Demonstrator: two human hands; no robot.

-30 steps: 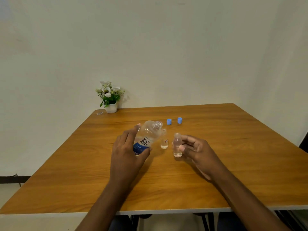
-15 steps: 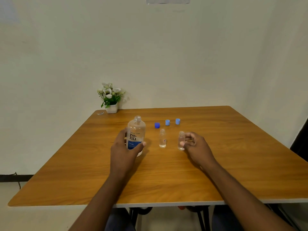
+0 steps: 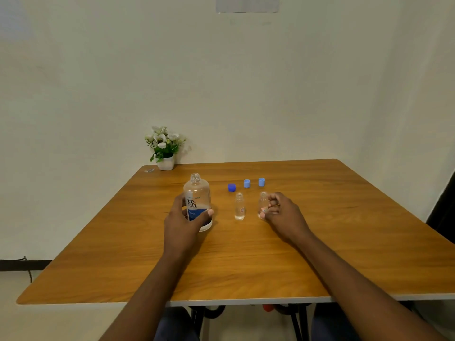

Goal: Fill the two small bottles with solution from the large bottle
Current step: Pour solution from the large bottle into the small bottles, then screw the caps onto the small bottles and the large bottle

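- Head view, tabletop (image 3: 344,242): wooden, carrying every item below.
- Large bottle (image 3: 197,193): uncapped, upright left of centre; tipped toward the small bottles a second ago, now stood back down, so pouring judged finished or paused.
- Left hand (image 3: 183,225): wrapped round the large bottle's lower half.
- Right hand (image 3: 283,215): fingers pinching the right small bottle (image 3: 263,201), shifted rightward, seemingly set down.
- Middle small bottle (image 3: 239,206): free-standing between the hands, clear liquid low inside; fill level hard to judge.
- Dark blue cap (image 3: 231,187), light blue cap (image 3: 247,183), second light blue cap (image 3: 261,182): loose behind the small bottles; capping likely next.
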